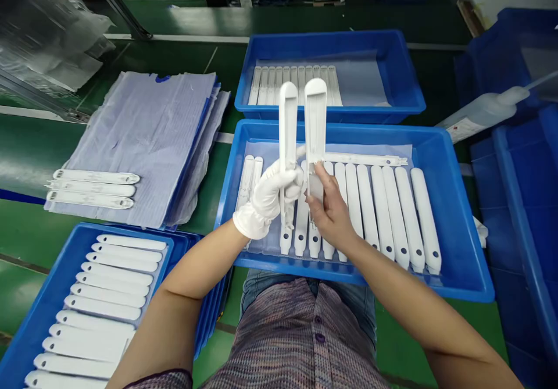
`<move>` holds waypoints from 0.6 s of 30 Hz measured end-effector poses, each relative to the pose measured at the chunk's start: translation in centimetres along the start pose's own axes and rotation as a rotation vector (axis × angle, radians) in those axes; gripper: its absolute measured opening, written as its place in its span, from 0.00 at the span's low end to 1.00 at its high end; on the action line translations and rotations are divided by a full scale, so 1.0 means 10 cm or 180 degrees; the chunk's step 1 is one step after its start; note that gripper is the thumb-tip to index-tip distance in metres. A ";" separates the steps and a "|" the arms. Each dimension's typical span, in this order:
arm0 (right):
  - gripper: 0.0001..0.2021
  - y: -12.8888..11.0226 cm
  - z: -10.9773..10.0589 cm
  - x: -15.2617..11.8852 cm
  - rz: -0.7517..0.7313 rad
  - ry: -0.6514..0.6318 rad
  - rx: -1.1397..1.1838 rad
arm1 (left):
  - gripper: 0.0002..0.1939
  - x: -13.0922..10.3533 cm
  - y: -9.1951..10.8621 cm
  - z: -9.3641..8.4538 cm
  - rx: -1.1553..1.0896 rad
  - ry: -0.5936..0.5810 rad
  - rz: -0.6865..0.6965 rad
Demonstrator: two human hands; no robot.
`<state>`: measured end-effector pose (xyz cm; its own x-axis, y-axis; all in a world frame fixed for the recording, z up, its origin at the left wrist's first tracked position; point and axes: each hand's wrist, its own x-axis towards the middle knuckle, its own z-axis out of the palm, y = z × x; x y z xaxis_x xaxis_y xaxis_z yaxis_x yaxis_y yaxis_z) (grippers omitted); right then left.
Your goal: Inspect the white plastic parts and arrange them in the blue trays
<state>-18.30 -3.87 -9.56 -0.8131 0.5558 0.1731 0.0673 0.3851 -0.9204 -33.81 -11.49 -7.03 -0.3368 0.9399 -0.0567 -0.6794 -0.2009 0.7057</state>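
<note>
My left hand point(272, 191), in a white glove, is closed around a long white plastic part point(288, 124) held upright. Bare, my right hand point(332, 206) grips a second white plastic part point(315, 118), also upright with its hollow, ribbed side towards me. The two parts stand side by side with a narrow gap between them. Both hands are above a blue tray point(468, 249) lined with a pale sheet. Inside that tray a row of similar white parts point(394, 214) lies face down, several partly hidden by my hands. One white part point(366, 159) lies crosswise behind the row.
Another blue tray point(403, 69) with white parts stands behind. At the lower left, a stacked blue tray point(65, 249) holds several more. Three white parts point(93, 189) lie on a pile of pale sheets point(148, 121). A plastic bottle point(483, 113) leans at the right near blue bins point(518, 232).
</note>
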 end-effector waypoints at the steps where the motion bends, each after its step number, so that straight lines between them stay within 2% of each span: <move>1: 0.31 0.02 0.02 -0.02 -0.0146 0.0103 -0.0331 | 0.23 -0.01 0.00 -0.02 0.0079 -0.0052 -0.0033; 4: 0.30 0.09 0.07 -0.05 -0.0541 0.0386 -0.0946 | 0.24 0.00 0.00 -0.07 0.0321 -0.0273 -0.0179; 7: 0.31 0.14 0.10 -0.05 -0.0722 0.0491 -0.1076 | 0.30 0.03 0.00 -0.07 0.0455 -0.0357 -0.0273; 9: 0.31 0.14 0.08 -0.04 -0.0706 0.0470 -0.1077 | 0.30 0.05 0.02 -0.05 0.0465 -0.0279 -0.0220; 11: 0.31 0.10 0.05 -0.03 -0.0617 0.0348 -0.1050 | 0.27 0.06 0.07 -0.06 0.0565 -0.0105 -0.0021; 13: 0.33 0.02 0.01 0.00 -0.0399 0.0120 -0.0979 | 0.21 0.04 0.16 -0.12 0.0874 0.0194 0.0169; 15: 0.36 -0.05 0.01 0.03 0.0073 -0.0243 -0.0846 | 0.17 0.00 0.25 -0.25 0.1358 0.0462 0.0138; 18: 0.41 -0.11 0.09 0.12 0.0859 -0.0887 -0.0690 | 0.20 -0.11 0.33 -0.54 0.2120 0.0542 -0.0153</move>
<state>-19.85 -4.24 -8.68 -0.8726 0.4492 -0.1918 0.3941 0.4156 -0.8197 -39.20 -14.66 -8.48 -0.4510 0.8761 -0.1704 -0.1691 0.1036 0.9801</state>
